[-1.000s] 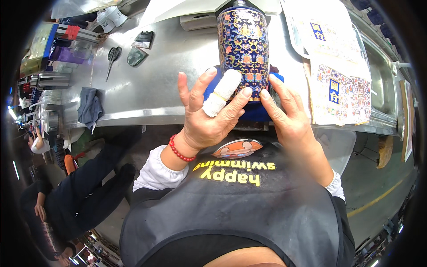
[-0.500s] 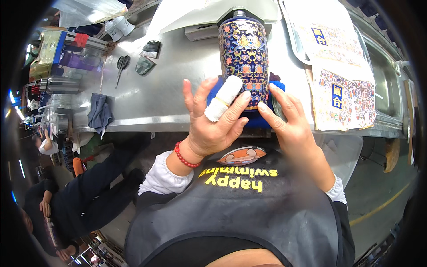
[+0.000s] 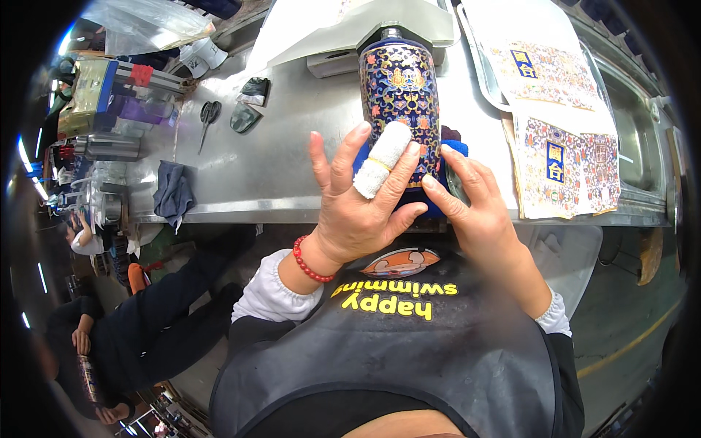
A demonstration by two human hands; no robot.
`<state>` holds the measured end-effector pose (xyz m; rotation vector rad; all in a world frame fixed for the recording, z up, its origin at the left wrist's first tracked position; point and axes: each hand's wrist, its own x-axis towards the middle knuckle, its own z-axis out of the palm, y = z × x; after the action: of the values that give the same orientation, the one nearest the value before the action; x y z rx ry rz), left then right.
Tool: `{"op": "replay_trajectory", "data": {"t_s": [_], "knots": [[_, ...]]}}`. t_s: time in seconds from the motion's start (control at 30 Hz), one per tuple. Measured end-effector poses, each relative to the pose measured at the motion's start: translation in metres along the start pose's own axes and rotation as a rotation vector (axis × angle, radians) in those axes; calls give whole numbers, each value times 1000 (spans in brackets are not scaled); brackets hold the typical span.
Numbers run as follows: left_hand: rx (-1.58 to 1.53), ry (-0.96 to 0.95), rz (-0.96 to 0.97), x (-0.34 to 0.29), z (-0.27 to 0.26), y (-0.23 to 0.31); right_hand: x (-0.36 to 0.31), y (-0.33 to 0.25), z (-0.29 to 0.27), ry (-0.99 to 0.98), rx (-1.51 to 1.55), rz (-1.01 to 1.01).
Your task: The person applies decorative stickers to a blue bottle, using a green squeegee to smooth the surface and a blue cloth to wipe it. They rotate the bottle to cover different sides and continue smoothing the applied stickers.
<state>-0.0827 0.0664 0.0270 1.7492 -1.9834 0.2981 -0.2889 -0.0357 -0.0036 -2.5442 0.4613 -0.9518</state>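
A dark blue bottle [image 3: 400, 87] with a dense colourful floral pattern lies on the metal table, its neck pointing away from me. Under its near end shows a blue cloth [image 3: 457, 148]. My left hand [image 3: 359, 219] has its fingers spread. A white towelling roll [image 3: 382, 159], bound with a yellow band, covers one of its fingers and rests over the bottle's lower left side. An uncovered fingertip beside the roll is at the pattern. My right hand [image 3: 482, 212] is open, fingers stretched, with fingertips at the bottle's lower right edge.
Patterned printed sheets [image 3: 566, 164] lie at the right by a tray [image 3: 485, 80]. Scissors [image 3: 208, 120], a dark grey cloth [image 3: 173, 191] and small dark pieces [image 3: 245, 117] are at the left. Another person [image 3: 109, 343] holds a similar patterned bottle at lower left.
My left hand has shifted a little to the right, bringing the white roll further over the bottle. The right hand stays at the lower right edge. The view has moved slightly.
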Motion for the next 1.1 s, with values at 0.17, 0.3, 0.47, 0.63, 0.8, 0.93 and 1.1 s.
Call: {"op": "replay_trajectory", "data": {"t_s": [0.17, 0.3, 0.47, 0.63, 0.8, 0.93, 1.1], "knots": [[-72, 12, -64, -8, -5, 2, -2, 0, 0, -14, -10, 13], [62, 16, 30, -12, -2, 8, -2, 0, 1, 0, -9, 9], [-158, 4, -55, -16, -2, 6, -2, 0, 2, 13, 0, 4], [-28, 58, -3, -20, 0, 3, -3, 0, 3, 21, 2, 21], [-30, 47, 45, -21, 4, 5, -3, -1, 3, 28, 3, 24], [-97, 100, -17, -25, -1, 0, -2, -1, 3, 23, 0, 21], [-14, 79, 30, -27, 4, 1, -2, -1, 4, 17, -2, 23]]}}
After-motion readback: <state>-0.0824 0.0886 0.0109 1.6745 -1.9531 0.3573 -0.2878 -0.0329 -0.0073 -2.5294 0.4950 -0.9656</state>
